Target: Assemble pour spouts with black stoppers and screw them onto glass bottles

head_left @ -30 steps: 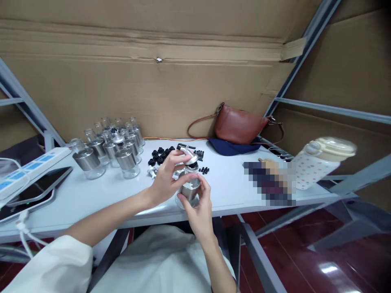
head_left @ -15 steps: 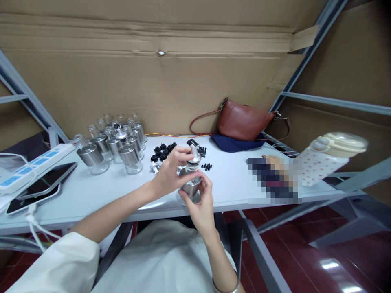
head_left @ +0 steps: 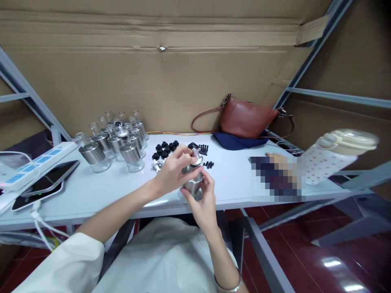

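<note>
A glass bottle with a metal sleeve [head_left: 193, 185] stands upright at the table's front edge. My right hand [head_left: 204, 199] is wrapped round its side. My left hand [head_left: 175, 169] grips a silver pourer cap [head_left: 197, 159] with a black spout at the bottle's mouth; the fingers hide part of the neck. Just behind lie several black stoppers [head_left: 164, 149], several small black pieces [head_left: 208, 165] and black tubes [head_left: 204, 149]. Silver caps [head_left: 157, 165] rest beside my left hand, partly covered by it.
Several sleeved glass bottles [head_left: 131, 154] stand in a group at the left, one of them capped. Farther left are a power strip [head_left: 39, 165] and a phone [head_left: 51, 177]. A brown bag [head_left: 244, 117], a navy cap [head_left: 238, 141] and a dotted tumbler [head_left: 326, 162] are at the right.
The silver pourer cap has moved down and now sits lower on the bottle's neck. My left hand has gone down with it. The view has shifted slightly.
</note>
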Available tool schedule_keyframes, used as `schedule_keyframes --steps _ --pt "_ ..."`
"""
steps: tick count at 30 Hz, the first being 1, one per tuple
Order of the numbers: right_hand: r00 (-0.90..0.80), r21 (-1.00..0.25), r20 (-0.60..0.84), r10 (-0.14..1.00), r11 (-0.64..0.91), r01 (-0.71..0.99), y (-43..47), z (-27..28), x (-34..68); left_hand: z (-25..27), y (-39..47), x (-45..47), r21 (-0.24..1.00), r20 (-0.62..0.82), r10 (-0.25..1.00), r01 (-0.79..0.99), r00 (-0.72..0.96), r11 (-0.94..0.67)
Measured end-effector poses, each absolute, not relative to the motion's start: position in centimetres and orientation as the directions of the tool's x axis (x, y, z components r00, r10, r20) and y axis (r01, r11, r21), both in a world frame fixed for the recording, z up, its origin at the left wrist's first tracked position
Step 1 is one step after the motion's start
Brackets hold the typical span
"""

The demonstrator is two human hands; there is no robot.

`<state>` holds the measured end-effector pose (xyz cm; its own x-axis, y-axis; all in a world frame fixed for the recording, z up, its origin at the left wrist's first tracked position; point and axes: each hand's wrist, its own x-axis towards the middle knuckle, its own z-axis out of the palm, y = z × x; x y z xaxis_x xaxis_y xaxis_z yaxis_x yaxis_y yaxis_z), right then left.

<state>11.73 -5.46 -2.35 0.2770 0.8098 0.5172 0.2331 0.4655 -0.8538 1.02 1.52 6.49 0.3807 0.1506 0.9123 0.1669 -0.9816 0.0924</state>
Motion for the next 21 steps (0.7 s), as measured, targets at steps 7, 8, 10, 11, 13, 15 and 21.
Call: schedule_keyframes --steps 7,8,10,11,13,15,21 --pt "0.21 -0.833 0.541 0.814 0.485 0.267 -5.9 -2.7 12.3 6.8 1.0 0.8 0.05 0.903 0.129 0.196 0.41 -0.979" --pt "0.196 -0.829 0.544 0.816 0.488 0.271 -6.0 -2.8 12.3 6.9 0.8 0.7 0.052 0.9 0.133 0.201 0.415 -0.978" --pt "0.148 -0.821 0.549 0.822 0.498 0.278 -6.1 -2.8 12.1 7.2 0.3 0.1 0.057 0.899 0.144 0.215 0.414 -0.975" --pt "0.113 -0.815 0.554 0.825 0.511 0.273 -6.2 -2.8 12.0 7.3 0.1 -0.4 0.059 0.902 0.148 0.224 0.405 -0.973" --pt "0.039 -0.8 0.577 0.815 0.555 0.229 -6.3 -2.7 11.6 7.6 -0.5 -1.9 0.067 0.915 0.163 0.258 0.369 -0.964" --pt "0.025 -0.779 0.618 0.786 0.607 0.157 -6.6 -2.2 11.3 7.8 -1.0 -4.1 0.103 0.928 0.206 0.317 0.309 -0.943" --pt "0.062 -0.723 0.69 0.721 0.691 0.022 -9.6 2.7 11.7 7.4 -0.5 -12.4 0.422 0.882 0.466 0.555 -0.068 -0.717"
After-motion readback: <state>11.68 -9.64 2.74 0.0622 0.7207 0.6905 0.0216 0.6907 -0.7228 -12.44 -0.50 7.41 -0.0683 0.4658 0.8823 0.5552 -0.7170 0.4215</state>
